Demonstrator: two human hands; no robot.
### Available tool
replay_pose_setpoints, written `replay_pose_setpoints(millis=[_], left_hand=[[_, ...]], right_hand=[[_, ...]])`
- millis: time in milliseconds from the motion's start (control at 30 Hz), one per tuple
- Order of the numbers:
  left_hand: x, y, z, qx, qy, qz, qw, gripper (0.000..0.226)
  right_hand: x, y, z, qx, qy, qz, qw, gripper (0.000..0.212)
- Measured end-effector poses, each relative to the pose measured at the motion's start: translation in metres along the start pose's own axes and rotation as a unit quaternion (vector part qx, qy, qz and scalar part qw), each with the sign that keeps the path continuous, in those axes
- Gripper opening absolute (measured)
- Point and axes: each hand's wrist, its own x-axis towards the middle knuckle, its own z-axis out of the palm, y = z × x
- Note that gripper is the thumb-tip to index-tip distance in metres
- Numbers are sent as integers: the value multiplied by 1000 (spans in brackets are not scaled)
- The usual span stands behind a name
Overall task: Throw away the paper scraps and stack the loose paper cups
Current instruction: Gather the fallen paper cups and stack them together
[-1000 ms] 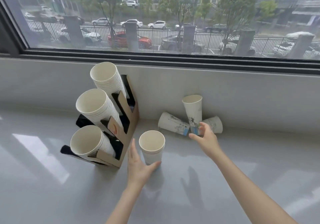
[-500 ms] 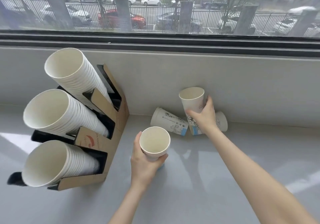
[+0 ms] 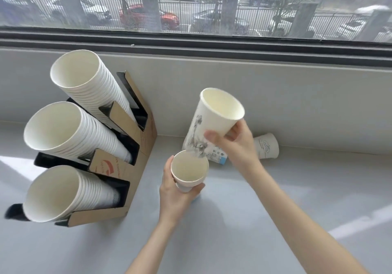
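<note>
Above the bench (image 3: pixel 275 220), my right hand (image 3: pixel 237 146) clamps the printed cup (image 3: pixel 214 121), needing centring over the left hand (image 3: pixel 176 191)'s gripped cup (image 3: pixel 188 171).

Left hand (image 3: pixel 176 191) and right hand (image 3: pixel 235 144), each grip closed, forearms extended.

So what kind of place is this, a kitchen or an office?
Probably an office or café drinks corner by a window. A cardboard cup dispenser holds three stacks of paper cups on a pale counter, and the window overlooks a fenced street with parked cars.
</note>
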Motion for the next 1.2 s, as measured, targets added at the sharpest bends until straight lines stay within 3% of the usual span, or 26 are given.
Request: replay_pose_setpoints(millis=[267, 433, 567, 667, 733, 833, 1033, 1200], left_hand=[[-2, 6, 0, 9, -6, -3, 1000, 94], [-1, 4, -1, 5, -7, 7, 1000, 99], [3, 3, -4, 2, -11, -7, 1000, 107], [7, 3, -11, 11, -6, 7, 1000, 115], [10, 4, -17, 20, -1, 21, 1000, 115], [14, 0, -22, 22, 6, 30, 999, 111], [16, -2, -24, -3, 1, 33, 999, 99], [16, -2, -24, -10, -1, 35, 999, 93]], right_hand=[[-30, 40, 13, -133, -81, 78, 985, 76], [-36, 51, 8, -208, -145, 121, 960, 114], [-33, 46, -2, -253, -270, 140, 918, 102], [-20, 46, -7, -268, -213, 162, 925, 88], [-6, 53, -8, -312, -166, 127, 927, 75], [16, 71, -7, -427, -153, 76, 888, 72], [43, 104, 8, -557, -173, 95, 806, 93], [42, 126, 17, -590, -184, 100, 780, 83]])
